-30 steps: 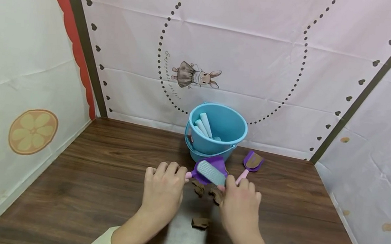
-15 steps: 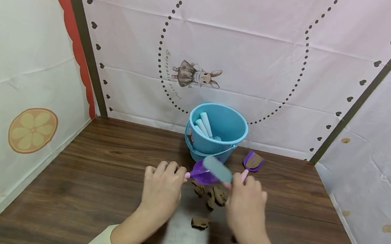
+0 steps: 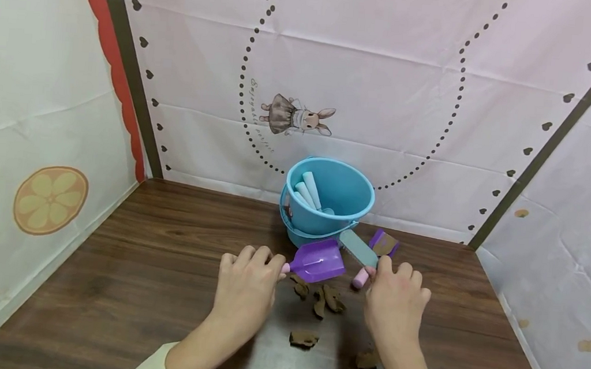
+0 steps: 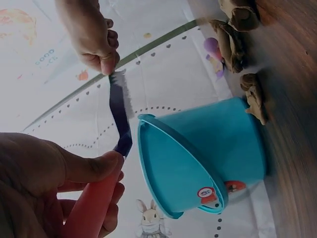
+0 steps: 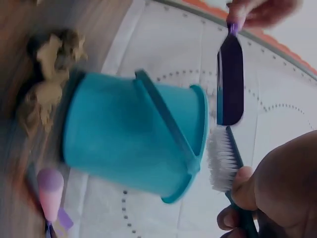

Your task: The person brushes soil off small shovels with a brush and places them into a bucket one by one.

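Note:
My left hand (image 3: 247, 285) grips the pink handle (image 4: 94, 203) of a purple toy shovel (image 3: 318, 260), held in the air in front of the blue bucket (image 3: 318, 221). My right hand (image 3: 395, 305) holds a brush (image 3: 358, 247) with a blue-grey back; its white bristles (image 5: 222, 158) show in the right wrist view. In the head view the brush is just right of the shovel's blade. Below them, several brown clumps (image 3: 332, 298) lie on the table. No material can be made out on the raised shovel's blade.
Blue-handled tools (image 3: 309, 190) stand inside the bucket. A second purple shovel (image 3: 384, 243), with brown material on its blade, lies to the bucket's right, partly hidden by the brush. More clumps (image 3: 303, 340) are on the brown table (image 3: 174, 267). Printed cloth walls (image 3: 385, 99) surround it.
The brush in my right hand has moved right, from over the raised shovel's blade to beside it. More clumps have come into view underneath. My left hand and its shovel stay nearly in place.

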Available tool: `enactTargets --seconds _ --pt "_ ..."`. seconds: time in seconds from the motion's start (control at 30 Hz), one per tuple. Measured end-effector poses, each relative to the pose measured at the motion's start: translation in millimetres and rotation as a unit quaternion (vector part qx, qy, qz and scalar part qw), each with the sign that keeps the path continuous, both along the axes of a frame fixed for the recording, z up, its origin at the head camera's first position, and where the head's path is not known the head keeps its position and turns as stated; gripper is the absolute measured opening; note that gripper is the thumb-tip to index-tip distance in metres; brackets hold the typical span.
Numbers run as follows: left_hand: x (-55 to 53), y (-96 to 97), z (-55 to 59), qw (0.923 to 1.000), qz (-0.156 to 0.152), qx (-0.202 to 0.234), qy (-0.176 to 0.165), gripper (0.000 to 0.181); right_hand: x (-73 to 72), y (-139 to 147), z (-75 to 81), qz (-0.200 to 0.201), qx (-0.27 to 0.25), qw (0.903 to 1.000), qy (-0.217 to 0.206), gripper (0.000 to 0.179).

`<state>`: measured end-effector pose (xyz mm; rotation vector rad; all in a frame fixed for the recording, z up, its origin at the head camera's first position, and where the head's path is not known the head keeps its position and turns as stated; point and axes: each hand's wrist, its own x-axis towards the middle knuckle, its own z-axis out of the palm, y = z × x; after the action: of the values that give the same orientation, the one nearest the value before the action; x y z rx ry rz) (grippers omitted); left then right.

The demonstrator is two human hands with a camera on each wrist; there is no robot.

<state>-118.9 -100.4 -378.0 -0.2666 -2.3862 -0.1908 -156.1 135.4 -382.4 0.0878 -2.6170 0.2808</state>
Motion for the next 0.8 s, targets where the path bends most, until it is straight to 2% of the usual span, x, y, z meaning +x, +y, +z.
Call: enactTargets --seconds 0.1,0.2,0.3,0.37,0.47,0.57,0.7,0.8 --pt "-1.8 -0.2 -1.6 1.0 0.003 -0.003 -0.002 0.019 5.1 -3 3.2 0.019 0.002 0.9998 0.005 0.033" --pt "-3.3 -0.6 -2.6 1.0 0.005 -0.003 -0.002 0.019 16.5 -17 3.5 0.056 0.018 0.9983 -0.002 0.038" --pt "-3.6 -0.8 -2.9 1.0 -0.004 0.001 -0.001 0.019 27.5 -33 0.5 0.093 0.045 0.9946 0.0 0.043" --pt "-3.8 -0.6 -2.3 0.9999 -0.011 0.004 0.008 0.019 30.4 -38 -0.7 0.101 0.052 0.9935 0.009 0.043" --pt "-4.1 -1.4 -0.6 0.9993 -0.017 0.006 0.034 0.017 25.5 -33 -0.6 0.082 0.04 0.9956 0.021 0.042" --pt "-4.0 -2.6 0.2 0.9985 -0.016 0.006 0.053 0.025 14.5 -19 1.2 0.047 0.012 0.9988 0.009 0.041" --pt "-2.3 -1.8 -0.9 0.9993 -0.017 0.005 0.033 0.021 4.7 -1 5.6 0.014 -0.012 0.9998 -0.007 0.039" --pt "-1.6 -0.4 -1.4 0.9997 -0.017 0.006 0.014 0.017 7.1 -3 9.4 0.018 -0.014 0.9998 0.001 0.038"
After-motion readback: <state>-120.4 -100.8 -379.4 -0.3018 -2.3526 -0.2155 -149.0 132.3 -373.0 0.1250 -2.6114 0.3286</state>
